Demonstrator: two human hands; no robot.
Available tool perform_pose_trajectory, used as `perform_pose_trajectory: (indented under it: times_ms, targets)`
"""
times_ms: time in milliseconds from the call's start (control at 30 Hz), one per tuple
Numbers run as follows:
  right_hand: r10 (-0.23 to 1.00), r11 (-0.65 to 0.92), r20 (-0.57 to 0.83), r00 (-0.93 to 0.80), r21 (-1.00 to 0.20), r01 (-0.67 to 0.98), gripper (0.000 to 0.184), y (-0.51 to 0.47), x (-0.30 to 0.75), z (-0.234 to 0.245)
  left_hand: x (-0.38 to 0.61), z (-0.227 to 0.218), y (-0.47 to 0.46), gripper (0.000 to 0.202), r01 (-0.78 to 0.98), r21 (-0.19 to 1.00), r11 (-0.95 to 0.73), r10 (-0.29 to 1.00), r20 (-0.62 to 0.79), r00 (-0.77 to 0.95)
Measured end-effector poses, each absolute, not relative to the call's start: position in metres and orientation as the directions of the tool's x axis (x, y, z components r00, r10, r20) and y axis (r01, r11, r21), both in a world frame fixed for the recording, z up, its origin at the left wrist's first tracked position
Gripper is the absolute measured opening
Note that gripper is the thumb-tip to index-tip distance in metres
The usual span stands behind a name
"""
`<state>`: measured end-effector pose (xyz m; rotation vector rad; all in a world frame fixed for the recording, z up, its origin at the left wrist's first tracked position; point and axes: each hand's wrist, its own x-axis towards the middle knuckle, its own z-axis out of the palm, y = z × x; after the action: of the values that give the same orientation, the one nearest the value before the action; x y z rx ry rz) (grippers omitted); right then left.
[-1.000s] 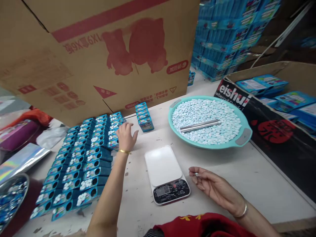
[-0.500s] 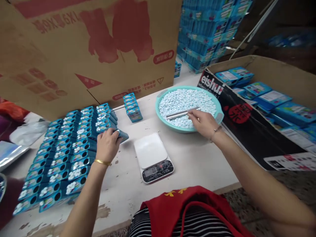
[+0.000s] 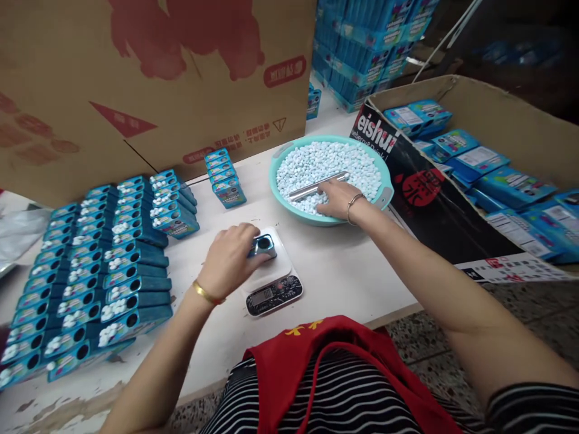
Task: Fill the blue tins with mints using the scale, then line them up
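Note:
My left hand (image 3: 233, 256) is closed around a small blue box (image 3: 265, 244) with a dark round opening in its top. It holds the box on the white platform of a kitchen scale (image 3: 271, 274). My right hand (image 3: 339, 199) reaches into a turquoise basin (image 3: 277, 181) full of pale blue and white pellets (image 3: 325, 157). Its fingers are curled at a shiny metal tube (image 3: 312, 187) lying across the pellets, and the fingertips are partly hidden. The scale's display is too small to read surely.
Rows of blue boxes with white pellets by their openings (image 3: 85, 277) cover the table's left side. A short row of boxes (image 3: 224, 178) stands before a large carton (image 3: 203, 108). At right, an open carton (image 3: 407, 193) holds more boxes; stacked boxes (image 3: 362, 54) rise behind.
My left hand has carried the blue box from beside the rows rightward onto the scale. My right hand has slid left along the metal tube, lower into the pellets. The view has shifted.

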<state>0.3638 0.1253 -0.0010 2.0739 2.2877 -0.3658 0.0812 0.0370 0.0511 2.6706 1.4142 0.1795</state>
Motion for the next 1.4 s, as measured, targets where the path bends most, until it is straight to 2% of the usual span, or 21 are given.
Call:
perform_pose_trajectory:
  times_ms: [100,167,300,400,500,633,800,967,1067,1167,1267,1400]
  targets:
    - [0.985,0.091,-0.127,-0.119,-0.209,0.974,0.034,0.127,0.366,-0.010,0.050,0.054,0.030,0.037,0.836,0.284,-0.470,0.878,0.247,0.410]
    - [0.993,0.095,-0.045,-0.112,-0.286,0.953,0.029,0.129,0.372,-0.016,0.028,0.050,0.022,0.034,0.854,0.341,-0.394,0.906,0.298,0.299]
    - [0.990,0.008,0.114,0.080,-0.617,0.787,0.023,0.134,0.390,-0.016,-0.007,0.030,-0.001,0.030,0.856,0.437,-0.276,0.950,0.261,0.173]
    - [0.976,-0.125,-0.031,0.215,-0.889,0.439,0.016,0.138,0.401,-0.011,-0.018,0.013,-0.016,0.028,0.829,0.519,-0.207,0.975,0.178,0.132]
    - [0.961,-0.221,-0.206,0.186,-0.973,0.065,0.004,0.139,0.406,-0.007,-0.018,-0.001,-0.026,0.029,0.798,0.579,-0.167,0.986,0.104,0.131]
    - [0.948,-0.253,-0.270,0.170,-0.960,-0.116,0.010,0.135,0.407,-0.008,-0.015,-0.012,-0.032,0.031,0.781,0.613,-0.119,0.991,0.029,0.129]
    - [0.949,-0.186,-0.202,0.241,-0.979,-0.086,0.015,0.125,0.391,-0.001,-0.018,-0.019,-0.033,0.032,0.787,0.611,-0.084,0.992,-0.019,0.121]
    - [0.984,-0.178,-0.178,-0.013,-0.974,-0.143,0.014,0.098,0.345,0.027,-0.016,-0.022,-0.034,0.028,0.760,0.634,-0.139,0.988,0.036,0.150]
    - [0.955,-0.275,-0.235,-0.182,-0.932,-0.237,0.012,0.081,0.315,0.041,-0.005,-0.022,-0.032,0.027,0.717,0.674,-0.178,0.983,0.098,0.152]
    - [0.885,-0.455,-0.357,-0.298,-0.795,-0.401,0.014,0.067,0.297,0.042,0.016,-0.021,-0.024,0.041,0.676,0.690,-0.258,0.966,0.190,0.175]
    - [0.821,-0.569,-0.424,-0.381,-0.577,-0.586,0.010,0.052,0.288,0.030,0.037,-0.024,-0.012,0.056,0.655,0.679,-0.332,0.943,0.265,0.203]
    - [0.758,-0.627,-0.481,-0.441,-0.347,-0.698,0.009,0.023,0.277,0.004,0.052,-0.031,0.001,0.054,0.665,0.659,-0.353,0.933,0.304,0.194]
